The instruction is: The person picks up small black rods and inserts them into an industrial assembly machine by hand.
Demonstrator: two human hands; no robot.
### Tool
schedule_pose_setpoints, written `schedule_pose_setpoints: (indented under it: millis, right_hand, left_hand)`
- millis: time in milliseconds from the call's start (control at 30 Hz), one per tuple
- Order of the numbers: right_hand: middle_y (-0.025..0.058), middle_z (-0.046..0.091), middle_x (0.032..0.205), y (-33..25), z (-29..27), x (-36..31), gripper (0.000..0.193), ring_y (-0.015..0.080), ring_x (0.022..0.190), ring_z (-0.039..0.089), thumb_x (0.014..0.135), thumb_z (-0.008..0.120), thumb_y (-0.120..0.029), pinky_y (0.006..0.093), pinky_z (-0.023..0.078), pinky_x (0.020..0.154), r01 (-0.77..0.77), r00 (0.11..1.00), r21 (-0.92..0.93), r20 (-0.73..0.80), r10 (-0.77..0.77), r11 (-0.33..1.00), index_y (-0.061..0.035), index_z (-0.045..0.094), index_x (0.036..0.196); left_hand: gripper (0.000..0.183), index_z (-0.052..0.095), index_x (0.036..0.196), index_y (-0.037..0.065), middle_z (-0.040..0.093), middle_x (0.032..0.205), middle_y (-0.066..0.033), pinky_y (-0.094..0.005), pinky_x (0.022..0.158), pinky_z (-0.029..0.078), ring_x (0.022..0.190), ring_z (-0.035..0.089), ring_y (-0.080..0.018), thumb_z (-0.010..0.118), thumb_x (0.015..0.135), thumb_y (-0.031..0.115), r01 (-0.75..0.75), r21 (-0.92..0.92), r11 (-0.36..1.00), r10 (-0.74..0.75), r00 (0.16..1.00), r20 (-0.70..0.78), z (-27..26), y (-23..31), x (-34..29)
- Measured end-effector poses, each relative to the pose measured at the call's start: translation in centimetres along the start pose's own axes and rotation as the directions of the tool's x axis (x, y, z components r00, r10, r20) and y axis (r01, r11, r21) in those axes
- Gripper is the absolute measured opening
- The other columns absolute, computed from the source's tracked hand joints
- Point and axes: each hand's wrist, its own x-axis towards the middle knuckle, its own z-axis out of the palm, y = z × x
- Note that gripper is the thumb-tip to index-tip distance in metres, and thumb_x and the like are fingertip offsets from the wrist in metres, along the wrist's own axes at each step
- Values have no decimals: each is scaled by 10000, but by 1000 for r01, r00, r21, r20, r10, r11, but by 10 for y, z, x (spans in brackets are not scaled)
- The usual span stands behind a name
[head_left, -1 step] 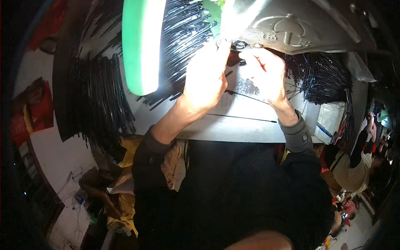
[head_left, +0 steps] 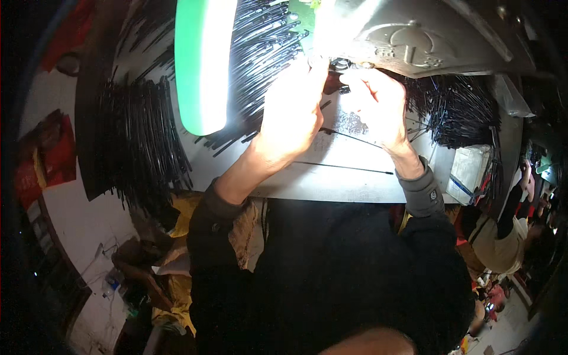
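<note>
My left hand (head_left: 294, 109) is raised to the front of a grey metal machine (head_left: 438, 50), its fingers closed together and washed out by bright light. Whatever lies between them cannot be made out. Beside it, my right hand (head_left: 377, 100) is closed in a pinch just below the machine's small metal working parts (head_left: 340, 64). What that pinch holds is also too small to tell. One thin black rod (head_left: 355, 139) slants out below the hands toward my right wrist. Another thin black rod (head_left: 343, 167) lies across the white tabletop (head_left: 331, 186) nearer to me.
A green-and-white lamp (head_left: 204, 71) glows left of my hands. Thin black rods are heaped behind it (head_left: 260, 65), at the far left (head_left: 139, 130) and on the right (head_left: 458, 109). A pale box (head_left: 469, 168) stands at the right edge. Another person (head_left: 503, 239) is at far right.
</note>
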Motion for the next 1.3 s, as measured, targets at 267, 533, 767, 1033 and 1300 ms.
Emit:
schedule_pose_setpoints:
  millis: [267,533,767,1033,1300]
  right_hand:
    - [-43,551,634,-3,-10,3,144,23,519,472,908,598,-126,171,370,453,-196,973,118,144,179,973,-20,674,971]
    - [-31,512,573,10,16,4,208,25,458,437,947,530,-198,182,353,427,-84,993,280,102,58,956,-25,640,910]
    - [17,582,583,-16,28,-20,119,48,460,506,887,572,-37,188,378,427,85,896,28,436,-89,996,16,676,908]
    - [87,634,760,4,-13,-46,130,152,648,615,732,713,11,287,501,538,331,906,-88,307,-291,940,-5,650,844]
    - [67,561,681,-5,-8,-54,116,170,569,533,722,689,-17,298,412,482,491,851,-424,422,-313,761,-15,606,802]
  left_hand:
    - [444,517,1201,-64,524,821,-183,-326,576,456,653,549,-306,526,758,-86,-39,-67,997,53,973,223,-22,0,12]
    - [118,654,944,-2,566,619,-92,-291,481,422,464,505,-208,612,837,22,149,-192,970,-120,981,152,-19,6,17]
    - [126,627,898,29,584,866,-135,-351,714,461,775,588,-260,578,864,140,104,486,868,-187,975,124,-21,-57,15]
    - [236,641,952,35,507,684,-100,-311,532,425,568,497,-240,671,747,-77,-15,84,996,19,999,-41,-17,-55,5]
    - [392,636,1146,47,520,661,-104,-288,507,439,527,519,-191,631,779,-90,147,50,988,-151,985,82,-15,-2,-12]
